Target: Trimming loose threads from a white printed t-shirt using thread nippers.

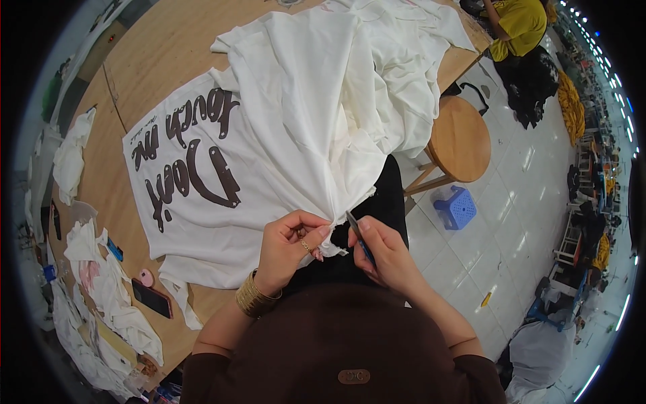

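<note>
A white garment [289,87] with large dark lettering lies bunched over the table and hangs off its near edge toward my lap. My left hand [291,244], with a ring and a wide gold bracelet, pinches a gathered edge of this white fabric. Just to its right, my right hand [385,252] is closed around a small pair of dark thread snips [361,240]. Their tip points up and left, right beside the pinched edge; whether the blades touch the fabric I cannot tell. A frayed bit of cloth hangs below my left fingers.
On the wooden table [195,34] at left lie a phone [152,297], a round pink item [146,277] and white fabric scraps [111,283]. To the right stand a round wooden stool [459,139] and a low blue plastic stool [456,207]. A person in yellow [523,27] sits at far right.
</note>
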Motion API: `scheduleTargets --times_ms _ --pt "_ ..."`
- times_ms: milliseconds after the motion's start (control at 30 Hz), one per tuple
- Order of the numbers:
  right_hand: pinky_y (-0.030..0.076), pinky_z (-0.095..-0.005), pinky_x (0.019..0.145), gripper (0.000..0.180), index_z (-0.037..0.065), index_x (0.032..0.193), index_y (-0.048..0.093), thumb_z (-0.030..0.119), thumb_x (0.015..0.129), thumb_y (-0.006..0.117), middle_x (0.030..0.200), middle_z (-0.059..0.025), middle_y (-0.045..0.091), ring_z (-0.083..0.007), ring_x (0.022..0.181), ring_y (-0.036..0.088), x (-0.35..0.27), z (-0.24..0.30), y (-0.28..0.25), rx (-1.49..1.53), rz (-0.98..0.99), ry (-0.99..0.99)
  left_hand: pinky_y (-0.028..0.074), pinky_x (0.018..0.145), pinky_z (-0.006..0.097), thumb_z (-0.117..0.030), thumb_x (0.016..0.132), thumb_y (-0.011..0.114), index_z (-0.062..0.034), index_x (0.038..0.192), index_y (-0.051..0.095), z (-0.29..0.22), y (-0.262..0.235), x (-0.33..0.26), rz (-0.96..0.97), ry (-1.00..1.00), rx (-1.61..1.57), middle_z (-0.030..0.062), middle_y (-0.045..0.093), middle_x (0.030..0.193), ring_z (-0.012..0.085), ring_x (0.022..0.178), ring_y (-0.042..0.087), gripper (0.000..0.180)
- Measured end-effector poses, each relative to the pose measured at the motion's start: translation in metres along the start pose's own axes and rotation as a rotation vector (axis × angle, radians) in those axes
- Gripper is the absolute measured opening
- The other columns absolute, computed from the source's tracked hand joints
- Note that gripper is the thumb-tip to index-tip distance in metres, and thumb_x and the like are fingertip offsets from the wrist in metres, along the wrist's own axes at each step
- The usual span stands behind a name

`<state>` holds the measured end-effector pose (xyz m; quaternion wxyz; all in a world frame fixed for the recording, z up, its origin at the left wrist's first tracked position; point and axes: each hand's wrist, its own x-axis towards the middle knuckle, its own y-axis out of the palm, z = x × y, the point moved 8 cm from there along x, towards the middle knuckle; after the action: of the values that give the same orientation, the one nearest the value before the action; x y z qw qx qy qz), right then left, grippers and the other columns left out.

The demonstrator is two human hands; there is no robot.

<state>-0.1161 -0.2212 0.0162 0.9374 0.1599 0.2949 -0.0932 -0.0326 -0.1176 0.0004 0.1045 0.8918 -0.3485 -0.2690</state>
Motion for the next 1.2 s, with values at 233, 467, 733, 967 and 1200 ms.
scheduleTargets --times_ms 233,467,733,967,1200 --pt "0.026 -0.0187 0.038 0.034 0.006 0.083 0.046 0.032 0.098 0.027 0.048 0.0012 0.038 -0.0049 0.040 0.030 -0.003 -0.001 0.010 -0.058 0.083 -0.012 0.046 0.053 0.019 -0.002 0.084 0.057 0.0045 0.091 0.058 -0.002 0.001 -0.001 0.000 0.031 0.047 0.0032 0.059 0.071 0.0058 0.058 0.053 0.010" --pt "0.027 -0.0190 0.040 0.034 0.006 0.083 0.046 0.031 0.097 0.028 0.049 0.0019 0.037 -0.0045 0.041 0.030 0.000 -0.002 0.008 -0.101 0.106 0.003 0.045 0.054 0.018 -0.002 0.084 0.057 0.0038 0.092 0.058 -0.004 0.001 -0.003 0.016 0.087 0.100 0.0025 0.058 0.073 0.0044 0.060 0.053 0.010" --pt "0.027 -0.0190 0.041 0.034 0.006 0.082 0.047 0.031 0.097 0.029 0.049 0.0021 0.037 -0.0045 0.042 0.030 0.001 0.000 0.006 -0.152 0.110 0.027 0.045 0.055 0.018 -0.001 0.084 0.057 0.0036 0.093 0.058 -0.007 0.001 -0.005 0.003 0.132 0.161 0.0028 0.058 0.075 0.0050 0.062 0.053 0.011" --pt "0.028 -0.0192 0.044 0.034 0.005 0.081 0.047 0.030 0.097 0.030 0.049 0.0018 0.038 -0.0048 0.044 0.032 0.002 -0.003 0.003 -0.198 0.108 0.044 0.045 0.054 0.018 0.001 0.083 0.057 0.0033 0.088 0.059 -0.012 0.001 -0.007 -0.046 0.227 0.289 0.0016 0.055 0.073 0.0045 0.061 0.052 0.006" --pt "0.028 -0.0192 0.043 0.034 0.005 0.081 0.046 0.029 0.097 0.030 0.049 0.0016 0.037 -0.0050 0.043 0.031 0.005 -0.004 0.004 -0.194 0.088 0.014 0.044 0.053 0.018 0.000 0.083 0.057 0.0032 0.087 0.059 -0.008 0.000 -0.006 -0.044 0.171 0.248 0.0018 0.056 0.071 0.0048 0.059 0.052 0.005"
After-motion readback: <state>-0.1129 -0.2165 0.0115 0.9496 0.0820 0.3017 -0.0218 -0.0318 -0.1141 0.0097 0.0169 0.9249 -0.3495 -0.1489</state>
